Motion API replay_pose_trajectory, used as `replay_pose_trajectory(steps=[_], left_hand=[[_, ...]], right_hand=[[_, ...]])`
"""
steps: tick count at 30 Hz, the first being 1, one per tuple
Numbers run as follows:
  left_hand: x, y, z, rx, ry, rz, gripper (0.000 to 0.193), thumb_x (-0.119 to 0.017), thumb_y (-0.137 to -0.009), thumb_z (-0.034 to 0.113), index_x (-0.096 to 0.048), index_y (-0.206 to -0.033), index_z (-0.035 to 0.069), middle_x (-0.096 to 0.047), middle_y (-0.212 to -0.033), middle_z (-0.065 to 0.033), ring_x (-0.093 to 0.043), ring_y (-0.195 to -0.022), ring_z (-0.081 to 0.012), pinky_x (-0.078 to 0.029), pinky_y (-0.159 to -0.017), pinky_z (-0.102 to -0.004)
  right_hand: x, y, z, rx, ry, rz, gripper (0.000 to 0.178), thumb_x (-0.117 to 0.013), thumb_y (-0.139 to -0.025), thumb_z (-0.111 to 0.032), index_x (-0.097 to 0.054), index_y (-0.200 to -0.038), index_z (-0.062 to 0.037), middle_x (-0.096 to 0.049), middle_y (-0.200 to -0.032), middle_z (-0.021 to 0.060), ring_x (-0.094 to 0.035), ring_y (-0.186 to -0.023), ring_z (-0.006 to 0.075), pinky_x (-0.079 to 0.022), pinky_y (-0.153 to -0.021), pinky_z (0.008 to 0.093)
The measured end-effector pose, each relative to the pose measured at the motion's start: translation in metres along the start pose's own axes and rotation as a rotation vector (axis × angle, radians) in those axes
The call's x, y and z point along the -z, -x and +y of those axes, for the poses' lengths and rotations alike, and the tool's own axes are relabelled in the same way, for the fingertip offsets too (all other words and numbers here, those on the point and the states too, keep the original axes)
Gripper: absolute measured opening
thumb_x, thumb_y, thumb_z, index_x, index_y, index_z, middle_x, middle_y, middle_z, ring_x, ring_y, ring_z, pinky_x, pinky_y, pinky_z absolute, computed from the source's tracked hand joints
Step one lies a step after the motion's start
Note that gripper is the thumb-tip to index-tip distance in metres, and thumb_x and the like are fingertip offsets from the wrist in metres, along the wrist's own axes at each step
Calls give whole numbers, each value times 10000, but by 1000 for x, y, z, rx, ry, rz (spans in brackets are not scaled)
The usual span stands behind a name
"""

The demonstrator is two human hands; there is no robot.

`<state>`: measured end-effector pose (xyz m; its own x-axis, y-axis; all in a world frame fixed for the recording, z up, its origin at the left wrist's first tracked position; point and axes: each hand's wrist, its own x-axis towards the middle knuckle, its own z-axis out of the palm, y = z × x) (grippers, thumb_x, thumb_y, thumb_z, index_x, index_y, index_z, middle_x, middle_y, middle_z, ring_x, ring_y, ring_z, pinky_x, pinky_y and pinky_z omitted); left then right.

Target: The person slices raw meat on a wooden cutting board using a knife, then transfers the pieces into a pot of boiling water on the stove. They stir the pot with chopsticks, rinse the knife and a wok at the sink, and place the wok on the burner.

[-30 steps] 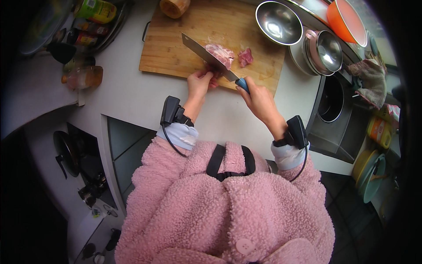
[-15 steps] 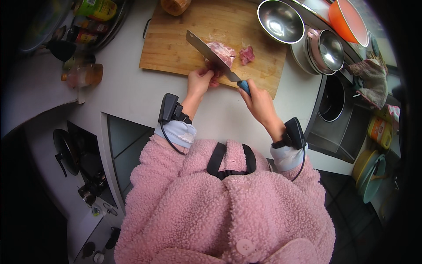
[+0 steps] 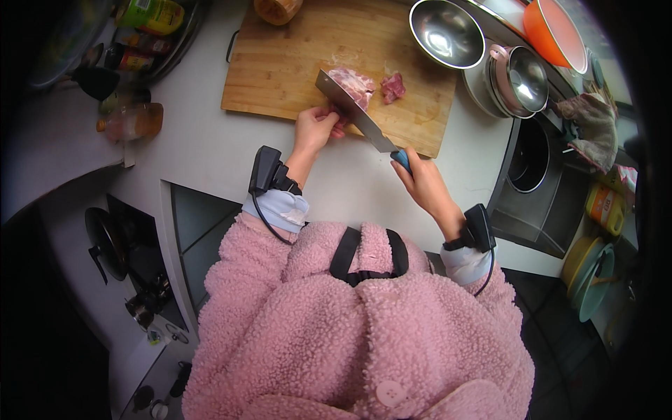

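My right hand (image 3: 425, 183) is wrapped round the blue handle of a cleaver (image 3: 355, 113). Its broad blade slants up to the left across a piece of raw meat (image 3: 359, 85) and partly covers it. My left hand (image 3: 316, 129) is closed at the near edge of the wooden cutting board (image 3: 276, 66), left of the blade, with its fingers pinched on a bit of the meat; the blade and fingers hide part of the grip. A smaller piece of meat (image 3: 393, 87) lies on the board to the right.
A steel bowl (image 3: 446, 33) stands at the board's far right corner, near stacked bowls (image 3: 525, 82) and an orange bowl (image 3: 553, 35). The sink (image 3: 535, 203) lies to the right. Bottles (image 3: 143, 120) stand at the left, and a jar (image 3: 278, 8) at the board's far edge.
My right hand has drawn the cleaver back toward me and to the right, so the blade's tip now sits lower over the meat. My left hand has barely moved.
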<state>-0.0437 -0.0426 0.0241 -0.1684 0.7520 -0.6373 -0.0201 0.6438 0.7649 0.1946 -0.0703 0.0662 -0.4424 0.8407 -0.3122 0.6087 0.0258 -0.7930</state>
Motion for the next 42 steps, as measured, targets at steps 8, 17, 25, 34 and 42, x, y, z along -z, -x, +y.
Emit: replay_pose_trajectory(steps=[8, 17, 25, 34, 42], left_hand=[[0, 1, 3, 14, 19, 46, 175, -500, -883, 67, -593, -898, -80, -639, -777, -118, -614, -601, -161, -512, -547, -243], [8, 1, 1, 29, -40, -14, 201, -514, -903, 119, -605, -888, -60, -638, -765, -110, -619, -595, -163, -511, -549, -242], [-3, 11, 6, -77, -42, 55, 175, -527, -888, 93, -564, -914, -75, -652, -783, -134, -658, -610, -194, -525, -508, -251], [-12, 11, 5, 4, 276, 75, 210, -569, -872, 96, -545, -976, -86, -641, -927, -160, -669, -750, -222, -548, -663, -265], [-21, 7, -2, -88, 52, 184, 155, -626, -811, 40, -580, -905, -74, -642, -791, -119, -621, -644, -157, -501, -586, -251]], right_hand=[[-19, -33, -9, 122, -118, 35, 265, -541, -900, -259, -463, -914, -6, -571, -705, 265, -552, -695, 455, -419, -600, 496], [-5, -16, -10, 79, -84, 97, 264, -540, -900, -260, -435, -895, -17, -573, -677, 243, -550, -651, 443, -419, -570, 496], [-23, -31, -25, 59, 38, 107, 278, -533, -899, -289, -419, -915, -37, -592, -675, 217, -567, -645, 428, -432, -555, 503], [-28, -28, -19, 33, 64, 174, 275, -531, -897, -290, -426, -906, -36, -600, -674, 209, -574, -633, 423, -445, -547, 500], [-29, -27, -21, 48, 90, 185, 286, -530, -898, -291, -414, -890, -30, -593, -663, 212, -569, -619, 423, -438, -529, 504]])
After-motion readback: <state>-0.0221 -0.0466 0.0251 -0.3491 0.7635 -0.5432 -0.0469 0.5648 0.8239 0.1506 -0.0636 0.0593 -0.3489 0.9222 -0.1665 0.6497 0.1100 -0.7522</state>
